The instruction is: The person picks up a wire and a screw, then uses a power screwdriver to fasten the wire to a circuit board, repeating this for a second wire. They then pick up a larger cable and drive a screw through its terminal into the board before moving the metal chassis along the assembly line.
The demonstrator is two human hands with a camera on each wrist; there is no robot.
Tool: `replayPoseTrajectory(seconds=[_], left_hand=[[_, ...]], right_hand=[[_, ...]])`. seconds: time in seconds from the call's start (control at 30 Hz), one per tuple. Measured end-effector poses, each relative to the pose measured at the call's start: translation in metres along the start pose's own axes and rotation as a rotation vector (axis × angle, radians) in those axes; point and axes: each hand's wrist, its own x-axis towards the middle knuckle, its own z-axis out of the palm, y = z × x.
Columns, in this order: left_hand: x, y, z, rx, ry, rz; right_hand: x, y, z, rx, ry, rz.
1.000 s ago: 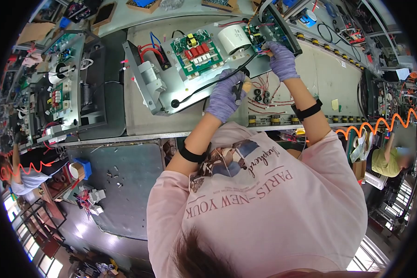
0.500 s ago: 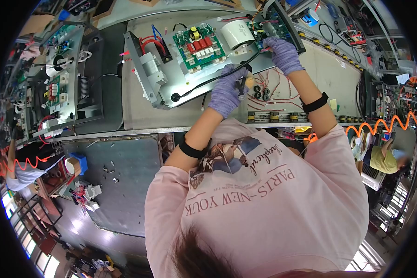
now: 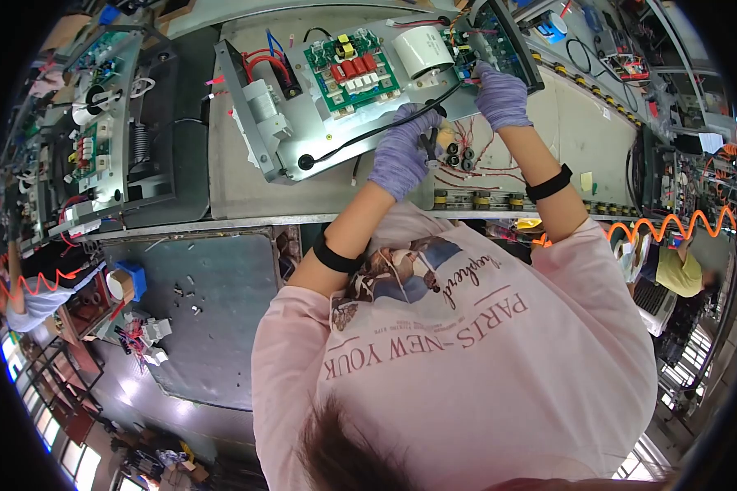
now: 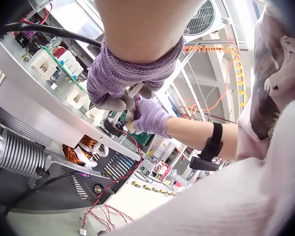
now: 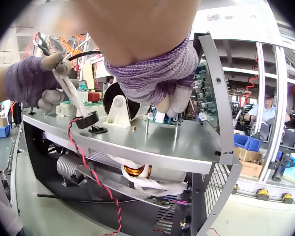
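Note:
The gloved left hand [image 3: 401, 155] grips white sleeved leads [image 5: 71, 93] above the metal chassis [image 3: 303, 149]. Those leads pass through a black ring [image 5: 87, 120], from which a red-and-black twisted wire [image 5: 83, 157] hangs over the chassis edge. A dark tool-like piece [image 3: 428, 146] shows at the left palm; its lower part is hidden. At the chassis's right end, the gloved right hand [image 3: 504, 96] reaches down to a small raised circuit board [image 5: 162, 123], its fingertips pinching a white connector [image 5: 160, 117]. A large white capacitor [image 3: 423, 52] stands between the green board [image 3: 352, 74] and the small one.
A second open chassis [image 3: 127, 123] stands at the left. Black rings [image 3: 460, 155] and red wires [image 3: 491, 173] lie on the bench in front of the chassis. A black cable [image 3: 368, 133] crosses the chassis. Yellow rollers [image 3: 483, 199] line the bench edge. Other people are at both sides.
The head view has shifted slightly. Both hands stay at nearly the same places on the chassis, with the right fingertips still at the small board.

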Motion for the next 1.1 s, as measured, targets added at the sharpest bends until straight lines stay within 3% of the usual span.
replayPoseTrajectory(seconds=[0.07,0.13,0.17,0.2,0.27,0.33,0.37,0.43,0.5,0.57,0.63,0.73,0.8,1.0,1.1], left_hand=[[0.000,0.001,-0.001,0.011,-0.029,-0.015],[0.003,-0.003,-0.001,0.264,-0.125,0.100],[0.003,0.000,0.002,-0.099,-0.082,-0.131],[0.003,-0.003,0.004,-0.097,-0.089,-0.129],[0.004,0.000,0.003,0.089,-0.069,0.065],[0.001,0.001,0.002,0.236,-0.077,0.105],[0.001,-0.001,0.002,0.248,-0.079,0.130],[0.002,-0.003,0.000,0.262,-0.073,0.154],[0.001,-0.005,0.000,0.123,-0.089,0.027],[0.000,0.004,0.002,0.090,-0.080,0.037],[-0.001,0.006,0.001,0.059,-0.070,0.048],[0.000,0.001,-0.003,0.224,-0.102,0.045],[0.001,-0.003,-0.003,0.299,-0.059,0.217],[0.002,0.001,-0.002,0.409,-0.019,0.187],[0.005,0.005,-0.001,0.398,-0.042,0.126]], right_hand=[[-0.004,-0.002,0.006,0.009,0.021,-0.002],[-0.008,-0.004,0.009,0.035,0.152,0.012],[-0.012,-0.005,0.012,0.035,0.150,0.022],[-0.013,-0.005,0.014,0.024,0.134,0.050],[-0.015,-0.001,0.015,0.015,0.124,0.077],[-0.017,0.007,0.013,0.324,0.248,0.140],[-0.017,0.010,0.012,0.326,0.250,0.132],[-0.015,0.012,0.010,0.867,0.170,0.274],[-0.012,0.010,0.004,0.762,0.110,0.289],[-0.009,0.008,0.002,0.657,0.048,0.304],[-0.004,0.007,0.003,0.368,0.039,0.351],[0.002,0.009,0.004,0.279,0.021,0.369],[0.003,0.008,0.003,0.222,-0.019,0.373],[0.003,0.000,0.002,0.089,-0.054,0.320],[0.001,-0.005,0.003,0.138,-0.036,0.381]])
